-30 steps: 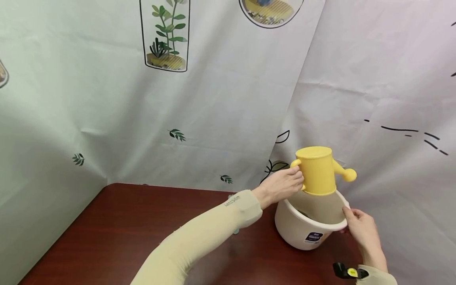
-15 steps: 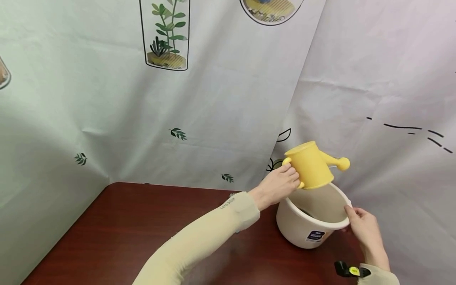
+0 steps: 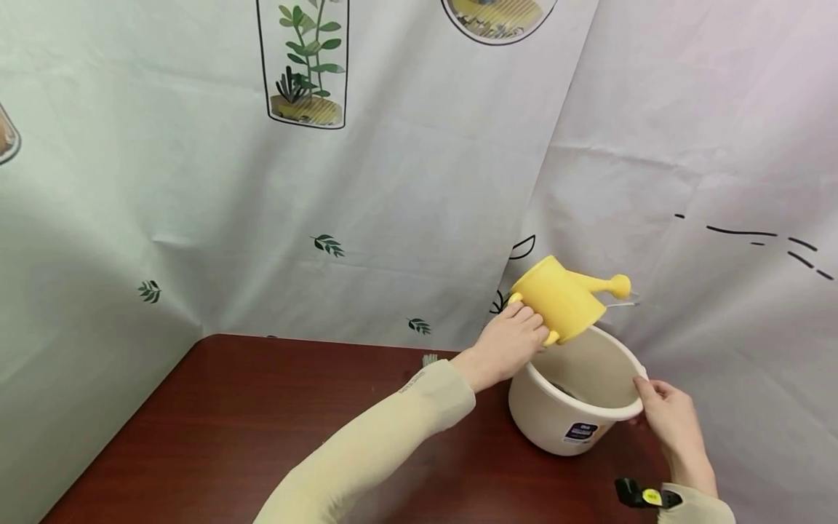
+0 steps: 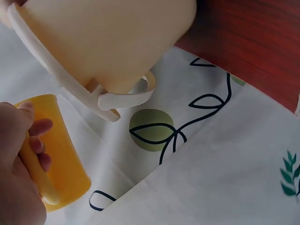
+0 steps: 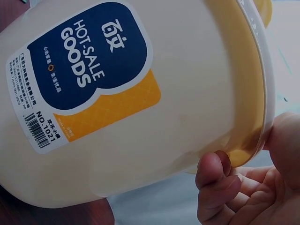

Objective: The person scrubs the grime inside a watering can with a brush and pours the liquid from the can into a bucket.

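Observation:
My left hand [image 3: 507,342] grips the side handle of a yellow watering can [image 3: 556,300]. The can is held tilted above the far left rim of a cream bucket [image 3: 540,418], its round-tipped spout pointing right. In the left wrist view, fingers curl round the handle of the can [image 4: 68,150]. My right hand [image 3: 674,422] pinches the bucket's right rim between thumb and fingers, also seen at close range in the right wrist view. The bucket stands on the table; something dark lies inside it, mostly hidden by the near wall.
A dark red table [image 3: 249,407] meets a white printed cloth [image 3: 393,182] at the back and sides. A small pale bristly item [image 3: 429,359] lies near the back edge, partly behind my left sleeve [image 3: 386,429]. The bucket has a looped handle [image 4: 129,99].
My left hand has tipped the watering can, its upper end leaning left and the spout rising from downward to nearly level. The can has moved left. The right hand keeps its place on the rim.

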The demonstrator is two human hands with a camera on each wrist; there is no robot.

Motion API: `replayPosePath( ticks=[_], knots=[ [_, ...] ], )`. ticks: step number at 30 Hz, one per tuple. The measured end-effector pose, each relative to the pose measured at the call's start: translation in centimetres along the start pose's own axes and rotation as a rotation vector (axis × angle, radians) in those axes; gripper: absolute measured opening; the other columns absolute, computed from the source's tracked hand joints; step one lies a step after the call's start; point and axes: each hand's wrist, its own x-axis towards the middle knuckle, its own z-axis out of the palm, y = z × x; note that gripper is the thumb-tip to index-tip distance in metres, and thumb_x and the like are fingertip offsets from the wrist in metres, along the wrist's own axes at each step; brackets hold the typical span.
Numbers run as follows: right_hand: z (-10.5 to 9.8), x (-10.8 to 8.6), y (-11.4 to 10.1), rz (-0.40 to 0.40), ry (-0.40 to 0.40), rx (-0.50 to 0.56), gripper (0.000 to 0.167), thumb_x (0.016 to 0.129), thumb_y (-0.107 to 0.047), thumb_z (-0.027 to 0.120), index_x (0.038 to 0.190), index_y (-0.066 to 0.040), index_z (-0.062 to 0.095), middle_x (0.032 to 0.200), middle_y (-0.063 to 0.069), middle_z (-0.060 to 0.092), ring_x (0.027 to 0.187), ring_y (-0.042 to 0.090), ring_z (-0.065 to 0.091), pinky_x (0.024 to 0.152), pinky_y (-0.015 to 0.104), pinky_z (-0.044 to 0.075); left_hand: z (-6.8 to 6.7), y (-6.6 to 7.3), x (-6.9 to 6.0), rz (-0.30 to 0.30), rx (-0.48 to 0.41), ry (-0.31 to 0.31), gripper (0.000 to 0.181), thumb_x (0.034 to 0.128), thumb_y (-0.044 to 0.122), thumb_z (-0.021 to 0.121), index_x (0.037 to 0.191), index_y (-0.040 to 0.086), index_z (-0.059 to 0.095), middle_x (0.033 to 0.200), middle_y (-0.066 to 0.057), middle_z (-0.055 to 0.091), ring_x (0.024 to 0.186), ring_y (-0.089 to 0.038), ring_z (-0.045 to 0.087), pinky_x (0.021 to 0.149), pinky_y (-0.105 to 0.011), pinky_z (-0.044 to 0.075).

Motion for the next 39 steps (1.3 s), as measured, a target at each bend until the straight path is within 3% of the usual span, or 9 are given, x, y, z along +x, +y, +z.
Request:
replayPosePath(
  ticks=[9, 17, 21, 25, 31, 39],
  knots=[
    [0.1, 0.1, 0.0, 0.002, -0.004, 0.03, 0.059, 0.103, -0.039, 0.043, 0.126, 0.015, 0.048, 0.064, 0.004, 0.06, 0.053, 0.017, 0.06, 0.051, 0.031, 0.05, -0.2, -0.2, -1.2, -0.119, -0.104, 0.032, 0.023, 0.0993, 0.044, 0.051, 0.098, 0.024, 0.063, 0.095, 0.008, 0.056, 0.094, -0.013, 0.048, 0.093, -0.03, 0.031],
    [0.1, 0.0, -0.2, 0.006, -0.026, 0.028, 0.061, 0.103, -0.04, 0.042, 0.128, 0.016, 0.046, 0.064, 0.004, 0.06, 0.054, 0.017, 0.06, 0.051, 0.031, 0.05, -0.3, 0.4, -2.6, -0.23, -0.277, 0.006, 0.02, 0.0998, 0.041, 0.052, 0.096, 0.024, 0.061, 0.091, 0.009, 0.051, 0.089, -0.011, 0.044, 0.09, -0.029, 0.03],
    [0.0, -0.1, -0.2, 0.012, -0.027, 0.033, 0.062, 0.103, -0.041, 0.042, 0.128, 0.015, 0.045, 0.065, 0.004, 0.06, 0.054, 0.017, 0.06, 0.052, 0.031, 0.05, -0.5, 0.6, -3.1, -0.266, -0.364, 0.029, 0.018, 0.0997, 0.04, 0.053, 0.094, 0.024, 0.059, 0.089, 0.01, 0.049, 0.089, -0.011, 0.044, 0.092, -0.03, 0.03],
    [-0.1, -0.1, -0.3, 0.012, -0.022, 0.034, 0.061, 0.103, -0.04, 0.041, 0.129, 0.015, 0.045, 0.065, 0.003, 0.06, 0.054, 0.016, 0.06, 0.053, 0.031, 0.05, -0.8, 0.7, -3.6, -0.324, -0.537, 0.039, 0.017, 0.1001, 0.037, 0.053, 0.09, 0.024, 0.057, 0.085, 0.01, 0.046, 0.089, -0.009, 0.043, 0.094, -0.03, 0.03],
    [0.1, 0.0, -0.2, 0.031, -0.014, 0.046, 0.063, 0.103, -0.041, 0.041, 0.131, 0.016, 0.043, 0.066, 0.003, 0.06, 0.054, 0.016, 0.06, 0.053, 0.031, 0.051, -1.0, 0.5, -4.7, -0.482, -0.907, 0.074, 0.02, 0.1012, 0.03, 0.053, 0.085, 0.02, 0.054, 0.079, 0.009, 0.046, 0.084, -0.01, 0.043, 0.092, -0.033, 0.031],
    [0.1, 0.2, 0.2, 0.017, 0.007, 0.049, 0.062, 0.102, -0.041, 0.043, 0.128, 0.015, 0.045, 0.065, 0.002, 0.06, 0.052, 0.017, 0.06, 0.051, 0.031, 0.05, -1.3, -0.2, -7.3, -0.637, -1.268, 0.157, 0.03, 0.1016, 0.037, 0.051, 0.08, 0.016, 0.052, 0.075, 0.003, 0.044, 0.074, -0.011, 0.043, 0.072, -0.027, 0.036]
  ],
)
